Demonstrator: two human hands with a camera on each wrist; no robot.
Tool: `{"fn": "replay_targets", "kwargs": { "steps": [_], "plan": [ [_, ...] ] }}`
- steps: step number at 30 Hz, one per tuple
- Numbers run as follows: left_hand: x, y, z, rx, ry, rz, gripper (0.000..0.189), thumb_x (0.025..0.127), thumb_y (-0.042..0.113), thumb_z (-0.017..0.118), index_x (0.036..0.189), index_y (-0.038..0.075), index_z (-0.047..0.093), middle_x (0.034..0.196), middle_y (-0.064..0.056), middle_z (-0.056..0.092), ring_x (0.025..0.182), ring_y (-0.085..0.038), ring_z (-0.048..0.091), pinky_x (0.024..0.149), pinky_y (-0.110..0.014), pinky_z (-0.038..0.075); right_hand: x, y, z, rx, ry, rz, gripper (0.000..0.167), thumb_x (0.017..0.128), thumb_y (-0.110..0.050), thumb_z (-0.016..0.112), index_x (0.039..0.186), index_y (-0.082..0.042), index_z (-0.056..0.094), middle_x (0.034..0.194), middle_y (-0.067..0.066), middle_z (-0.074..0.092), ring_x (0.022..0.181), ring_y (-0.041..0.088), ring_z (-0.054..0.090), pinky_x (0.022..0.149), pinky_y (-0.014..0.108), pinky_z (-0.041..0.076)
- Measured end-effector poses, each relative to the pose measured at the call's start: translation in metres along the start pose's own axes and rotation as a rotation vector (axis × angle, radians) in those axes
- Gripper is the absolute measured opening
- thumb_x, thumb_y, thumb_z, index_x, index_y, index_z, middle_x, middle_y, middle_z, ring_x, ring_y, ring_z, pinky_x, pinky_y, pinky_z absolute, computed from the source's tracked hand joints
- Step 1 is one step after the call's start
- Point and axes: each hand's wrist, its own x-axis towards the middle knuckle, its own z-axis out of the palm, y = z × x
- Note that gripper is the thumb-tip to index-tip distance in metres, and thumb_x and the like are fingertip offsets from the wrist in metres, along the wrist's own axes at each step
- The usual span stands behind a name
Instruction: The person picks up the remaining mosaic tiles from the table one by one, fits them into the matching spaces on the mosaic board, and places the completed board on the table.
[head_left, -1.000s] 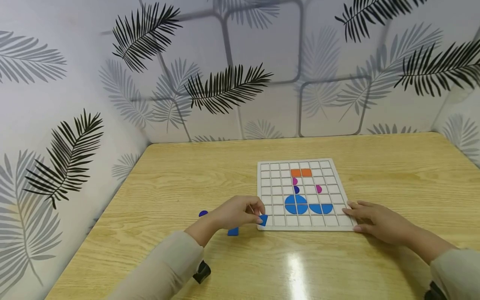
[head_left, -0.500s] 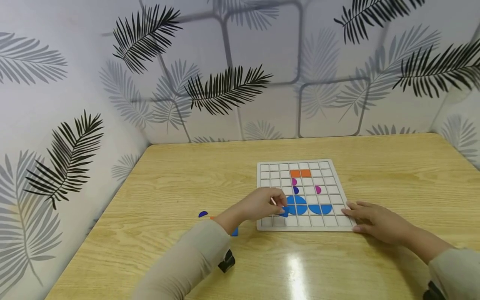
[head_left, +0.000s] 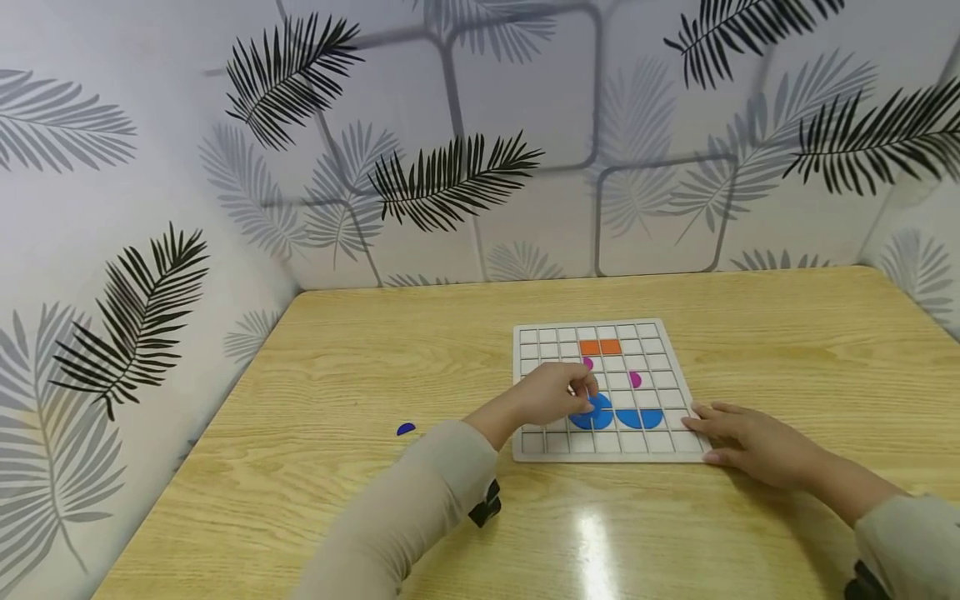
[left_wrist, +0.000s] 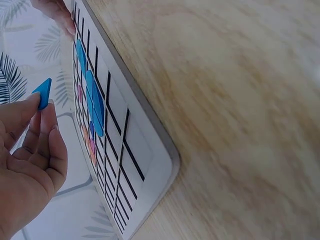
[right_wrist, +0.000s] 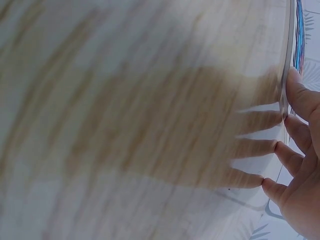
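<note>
Blue and flat, a small tile (left_wrist: 45, 92) is pinched by one end in the left hand (head_left: 551, 393), seemingly for fine control, above the white gridded board (head_left: 558, 443); well apart, the right hand (head_left: 757, 442) is rested, fingers spread, against the board's right edge, presumably to steady it.

White glare streaks the brightly lit tabletop (head_left: 360, 358)
</note>
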Motion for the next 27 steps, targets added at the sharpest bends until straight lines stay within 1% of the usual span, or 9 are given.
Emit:
{"fn": "replay_targets", "kwargs": {
  "steps": [5, 8, 11, 14, 16, 23, 27],
  "plan": [
    [0.013, 0.002, 0.002, 0.042, 0.015, -0.018, 0.006, 0.083, 0.012, 0.057, 0.089, 0.013, 0.057, 0.08, 0.007, 0.052, 0.072, -0.007, 0.046, 0.063, -0.018, 0.038, 0.001, -0.001, -0.001, -0.004, -0.007, 0.009, 0.049, 0.079, -0.031, 0.06, 0.119, -0.003, 0.052, 0.126, 0.022, 0.039, 0.114, 0.044, 0.032, 0.087, 0.054, 0.027],
    [0.02, 0.003, 0.004, 0.047, 0.023, -0.041, 0.005, 0.083, 0.012, 0.057, 0.088, 0.015, 0.055, 0.078, 0.006, 0.051, 0.069, -0.008, 0.046, 0.059, -0.018, 0.038, 0.002, -0.001, -0.001, 0.001, -0.014, 0.01, 0.048, 0.079, -0.031, 0.06, 0.118, -0.003, 0.052, 0.126, 0.023, 0.039, 0.114, 0.044, 0.032, 0.087, 0.054, 0.027],
    [0.024, 0.004, 0.007, 0.02, 0.038, -0.058, 0.005, 0.084, 0.011, 0.056, 0.086, 0.014, 0.055, 0.076, 0.005, 0.05, 0.066, -0.009, 0.045, 0.056, -0.018, 0.038, 0.002, -0.001, -0.001, 0.007, -0.012, 0.009, 0.048, 0.079, -0.031, 0.06, 0.118, -0.003, 0.052, 0.125, 0.023, 0.04, 0.114, 0.044, 0.032, 0.087, 0.054, 0.027],
    [0.029, 0.005, 0.01, 0.009, 0.06, -0.063, 0.005, 0.084, 0.01, 0.055, 0.086, 0.014, 0.055, 0.077, 0.005, 0.05, 0.068, -0.009, 0.044, 0.057, -0.018, 0.037, 0.002, -0.002, 0.0, 0.01, -0.008, 0.009, 0.048, 0.079, -0.03, 0.06, 0.118, -0.003, 0.053, 0.125, 0.022, 0.04, 0.113, 0.044, 0.032, 0.087, 0.054, 0.027],
    [0.032, 0.005, 0.012, 0.017, 0.07, -0.064, 0.005, 0.084, 0.009, 0.055, 0.086, 0.014, 0.056, 0.078, 0.006, 0.05, 0.069, -0.009, 0.044, 0.058, -0.018, 0.038, 0.002, -0.002, 0.0, 0.011, -0.01, 0.013, 0.047, 0.079, -0.03, 0.06, 0.118, -0.003, 0.053, 0.125, 0.022, 0.04, 0.113, 0.044, 0.032, 0.087, 0.054, 0.027],
    [0.041, 0.006, 0.02, 0.045, 0.083, -0.1, 0.004, 0.085, 0.011, 0.055, 0.088, 0.013, 0.057, 0.078, 0.006, 0.05, 0.07, -0.009, 0.045, 0.061, -0.018, 0.038, 0.002, -0.003, -0.001, 0.009, -0.02, 0.018, 0.048, 0.08, -0.03, 0.058, 0.119, -0.004, 0.051, 0.126, 0.021, 0.04, 0.114, 0.044, 0.032, 0.087, 0.054, 0.027],
    [0.045, 0.007, 0.025, 0.075, 0.083, -0.103, 0.006, 0.085, 0.011, 0.055, 0.089, 0.012, 0.058, 0.079, 0.005, 0.051, 0.07, -0.008, 0.046, 0.06, -0.018, 0.037, 0.002, -0.001, 0.0, 0.005, -0.012, 0.01, 0.048, 0.08, -0.03, 0.059, 0.119, -0.004, 0.052, 0.125, 0.022, 0.041, 0.113, 0.044, 0.033, 0.087, 0.054, 0.028]
  ]
}}
